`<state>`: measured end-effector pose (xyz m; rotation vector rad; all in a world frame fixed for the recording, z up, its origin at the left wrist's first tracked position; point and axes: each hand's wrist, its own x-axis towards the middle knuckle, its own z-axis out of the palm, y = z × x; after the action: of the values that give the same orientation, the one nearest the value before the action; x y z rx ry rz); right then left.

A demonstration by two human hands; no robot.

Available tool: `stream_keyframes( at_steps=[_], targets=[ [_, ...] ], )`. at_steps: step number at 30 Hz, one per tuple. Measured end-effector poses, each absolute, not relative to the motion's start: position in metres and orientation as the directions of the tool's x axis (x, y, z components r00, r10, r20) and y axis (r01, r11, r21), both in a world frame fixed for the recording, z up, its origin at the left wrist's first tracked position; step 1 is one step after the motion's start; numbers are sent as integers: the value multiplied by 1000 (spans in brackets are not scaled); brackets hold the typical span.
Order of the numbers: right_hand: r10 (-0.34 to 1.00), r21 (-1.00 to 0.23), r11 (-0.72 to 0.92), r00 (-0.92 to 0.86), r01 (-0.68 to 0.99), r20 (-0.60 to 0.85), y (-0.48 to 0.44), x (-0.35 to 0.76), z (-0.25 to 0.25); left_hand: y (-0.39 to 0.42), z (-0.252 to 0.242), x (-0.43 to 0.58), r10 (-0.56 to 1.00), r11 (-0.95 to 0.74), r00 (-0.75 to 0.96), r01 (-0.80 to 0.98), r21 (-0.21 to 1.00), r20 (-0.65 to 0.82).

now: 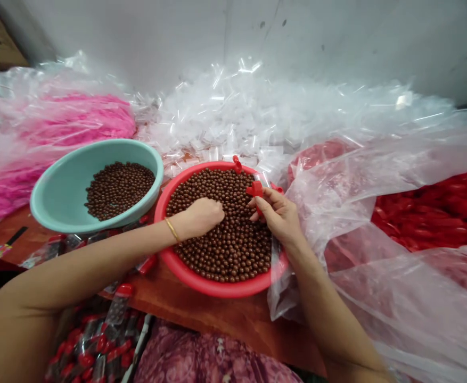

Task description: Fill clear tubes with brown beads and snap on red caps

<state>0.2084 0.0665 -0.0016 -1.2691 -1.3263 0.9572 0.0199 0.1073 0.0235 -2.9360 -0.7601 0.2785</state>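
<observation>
A red basin point(217, 289) is full of round brown balls point(233, 250). My left hand point(206, 217), with a gold bangle at the wrist, is closed just over the balls near the basin's middle; what its fingers hold, if anything, is hidden. At the basin's right rim my right hand point(275, 214) grips a red plastic piece point(256, 188) between thumb and fingers, with a clear tube point(262, 178) beside it. Another red piece point(237, 164) rests at the basin's far rim.
A teal basin point(57, 194) with more brown balls stands left. Clear plastic pieces point(233, 114) are heaped behind. Bags of pink pieces point(81, 119) lie left, red pieces point(436, 207) right. Filled red-capped containers point(97, 340) lie in a box at lower left.
</observation>
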Motion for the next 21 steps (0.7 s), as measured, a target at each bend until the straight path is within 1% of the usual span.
stream_keyframes(
  at_steps=[2,4,6,7,9,10,11,13,15,17,19,21],
  targets=[
    [984,-979,134,99,152,150,66,208,0,107,11,27,494,-868,860,496,-13,-126],
    [978,-979,153,120,137,169,65,208,1,110,4,30,552,-814,826,563,144,-115],
    [974,-979,162,138,122,178,64,208,1,115,2,28,611,-707,784,602,371,-107],
    [974,-981,160,143,113,176,64,208,1,116,3,26,634,-632,767,588,504,-100],
    [977,-985,147,143,88,159,64,208,2,117,6,19,676,-442,732,493,749,-84],
    [978,-987,143,141,73,153,64,208,2,115,9,15,695,-336,714,420,843,-79],
    [978,-987,147,142,63,154,64,208,2,112,11,11,710,-232,699,339,912,-79],
    [969,-982,180,162,58,188,64,207,3,104,15,5,730,-54,678,175,983,-81],
    [950,-968,234,191,91,247,63,205,6,95,18,1,744,74,663,47,996,-87],
    [935,-958,262,216,119,283,61,201,11,86,19,-2,749,156,655,-23,987,-104],
    [945,-970,232,221,77,243,57,196,18,79,20,-4,736,206,667,-53,977,-119],
    [966,-986,167,206,-20,159,53,190,25,74,21,-5,715,242,686,-66,968,-132]
  ],
)
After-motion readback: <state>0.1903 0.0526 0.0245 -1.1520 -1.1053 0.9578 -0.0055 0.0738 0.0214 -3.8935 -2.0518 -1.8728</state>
